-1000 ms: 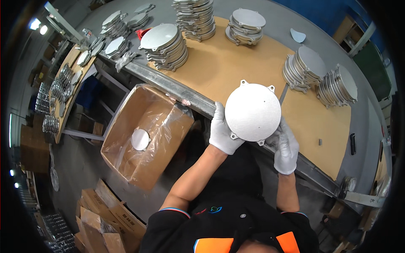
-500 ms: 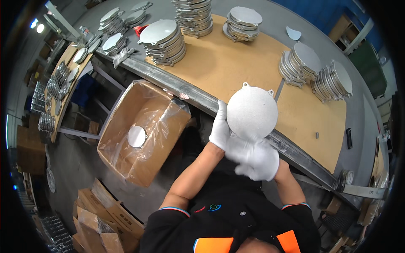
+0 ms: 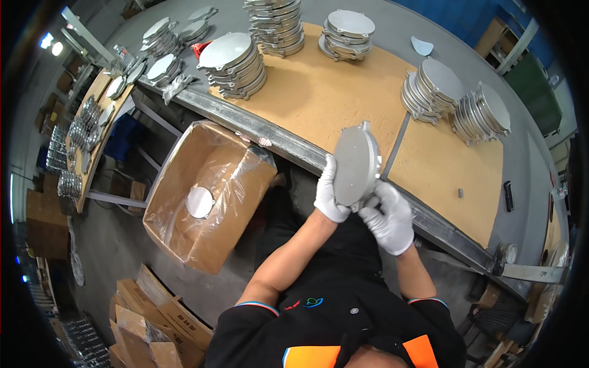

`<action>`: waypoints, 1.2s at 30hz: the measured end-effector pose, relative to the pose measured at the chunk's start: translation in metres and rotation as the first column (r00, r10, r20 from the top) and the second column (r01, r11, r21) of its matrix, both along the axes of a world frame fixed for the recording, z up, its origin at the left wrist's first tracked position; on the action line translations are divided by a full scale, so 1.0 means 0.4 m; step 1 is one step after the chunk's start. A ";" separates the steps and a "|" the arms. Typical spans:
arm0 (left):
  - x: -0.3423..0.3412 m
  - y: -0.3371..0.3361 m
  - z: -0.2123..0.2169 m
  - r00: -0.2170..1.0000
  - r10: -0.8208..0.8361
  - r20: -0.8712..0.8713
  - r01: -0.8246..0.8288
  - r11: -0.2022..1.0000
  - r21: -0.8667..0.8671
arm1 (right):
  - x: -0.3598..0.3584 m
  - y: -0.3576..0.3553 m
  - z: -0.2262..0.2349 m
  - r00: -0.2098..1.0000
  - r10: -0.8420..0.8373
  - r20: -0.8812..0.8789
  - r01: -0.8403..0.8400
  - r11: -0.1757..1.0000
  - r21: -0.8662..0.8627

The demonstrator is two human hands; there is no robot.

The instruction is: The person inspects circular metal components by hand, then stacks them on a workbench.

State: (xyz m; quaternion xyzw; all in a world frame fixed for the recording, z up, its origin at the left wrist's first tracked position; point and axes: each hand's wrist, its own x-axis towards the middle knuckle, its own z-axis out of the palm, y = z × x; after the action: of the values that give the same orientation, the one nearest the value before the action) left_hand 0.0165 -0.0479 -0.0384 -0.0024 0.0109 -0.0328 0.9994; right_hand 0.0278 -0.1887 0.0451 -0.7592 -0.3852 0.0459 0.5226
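PART: round grey metal cover point(image 3: 354, 167), tilted, at 12 o'clock from torso point(image 3: 343, 319) | GRIP: left hand point(image 3: 329, 195) grips cover at its 8 o'clock rim; right hand point(image 3: 391, 221) at 5 o'clock rim, closure cannot be told | SURROUNDINGS: carton point(image 3: 232, 232) at cover's 9 o'clock; cover stack point(image 3: 348, 38) at 12 o'clock

Bright across tabletop point(image 3: 392, 37); dim beneath near edge. Glaring at lamps point(image 3: 57, 48) beyond left corner. Shaded across held disc point(image 3: 354, 165). Bowed along far edge; blackened at fisheye rim.
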 end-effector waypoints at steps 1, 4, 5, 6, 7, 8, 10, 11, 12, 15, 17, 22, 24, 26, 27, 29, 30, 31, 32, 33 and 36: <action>0.005 -0.005 -0.056 0.999 -0.005 0.042 0.009 0.996 -0.092 | -0.012 0.018 -0.008 0.996 0.023 0.082 -0.027 0.998 0.048; 0.008 -0.033 -0.087 0.965 -0.096 0.245 0.217 0.821 -0.528 | -0.030 0.045 0.006 0.975 0.130 0.178 -0.158 0.976 0.151; 0.005 -0.032 -0.071 0.992 -0.112 0.057 0.126 0.884 -0.450 | -0.028 0.044 0.004 0.970 0.136 0.201 -0.167 0.976 0.144; 0.006 -0.030 -0.054 0.986 -0.104 -0.134 0.051 0.936 -0.349 | -0.026 0.043 0.000 0.964 0.142 0.224 -0.175 0.975 0.135; 0.007 -0.025 -0.054 0.986 -0.101 -0.136 0.048 0.936 -0.348 | -0.027 0.041 -0.001 0.964 0.144 0.223 -0.177 0.975 0.137; 0.008 -0.019 -0.058 0.992 -0.085 -0.093 0.054 0.952 -0.301 | -0.028 0.039 -0.003 0.966 0.152 0.209 -0.182 0.974 0.133; 0.008 -0.014 -0.072 0.996 -0.071 -0.049 0.057 0.966 -0.253 | -0.029 0.039 -0.005 0.968 0.160 0.195 -0.187 0.974 0.129; 0.008 -0.012 -0.079 0.994 -0.078 0.076 0.098 0.946 -0.309 | -0.029 0.040 -0.005 0.966 0.163 0.202 -0.192 0.972 0.134; 0.007 -0.012 -0.087 0.977 -0.076 0.200 0.145 0.922 -0.359 | -0.029 0.040 -0.005 0.964 0.166 0.209 -0.198 0.970 0.138; -0.004 -0.002 -0.065 0.990 0.073 0.122 -0.052 0.984 -0.168 | -0.029 0.020 -0.004 0.986 0.092 0.140 -0.106 0.990 0.097; -0.015 0.015 -0.025 0.971 0.127 0.204 -0.163 0.972 0.172 | -0.021 0.010 -0.010 0.994 -0.001 0.109 -0.010 0.995 0.095; -0.040 0.103 0.002 0.946 0.051 0.319 -0.218 0.829 0.515 | 0.016 -0.025 -0.051 0.982 -0.154 0.112 0.145 0.986 0.081; -0.049 0.135 -0.018 0.941 0.046 0.335 -0.239 0.791 0.563 | 0.022 -0.038 -0.074 0.983 -0.142 0.115 0.134 0.988 0.078; -0.054 0.154 -0.013 0.946 0.005 0.323 -0.218 0.747 0.628 | 0.024 -0.042 -0.086 0.985 -0.129 0.118 0.121 0.990 0.074; -0.056 0.157 -0.008 0.946 0.006 0.323 -0.218 0.748 0.626 | 0.024 -0.043 -0.088 0.990 -0.122 0.075 0.115 0.989 0.088; -0.060 0.159 0.013 0.946 -0.034 0.323 -0.204 0.714 0.670 | 0.024 -0.042 -0.096 0.993 -0.112 0.030 0.109 0.989 0.103; -0.060 0.158 0.017 0.946 -0.033 0.323 -0.204 0.714 0.669 | 0.023 -0.043 -0.101 0.992 -0.120 -0.030 0.123 0.986 0.109; -0.061 0.157 0.022 0.944 -0.030 0.328 -0.215 0.698 0.683 | 0.023 -0.043 -0.107 0.988 -0.128 -0.090 0.138 0.984 0.114; -0.061 0.156 0.028 0.943 -0.027 0.332 -0.226 0.682 0.696 | 0.021 -0.042 -0.113 0.988 -0.127 -0.089 0.137 0.984 0.114; -0.063 0.156 0.037 0.942 -0.026 0.333 -0.227 0.682 0.695 | 0.018 -0.040 -0.120 0.968 -0.110 -0.224 0.150 0.974 0.171; -0.066 0.147 0.078 0.953 -0.067 0.295 -0.203 0.582 0.788 | 0.021 -0.047 -0.139 0.884 -0.098 -0.457 0.210 0.957 0.201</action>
State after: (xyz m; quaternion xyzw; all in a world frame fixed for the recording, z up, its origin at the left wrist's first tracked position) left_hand -0.0098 0.0110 -0.0073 0.4577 -0.1234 0.0148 0.8804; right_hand 0.0364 -0.2074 -0.0105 -0.6869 -0.1971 0.1274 0.6878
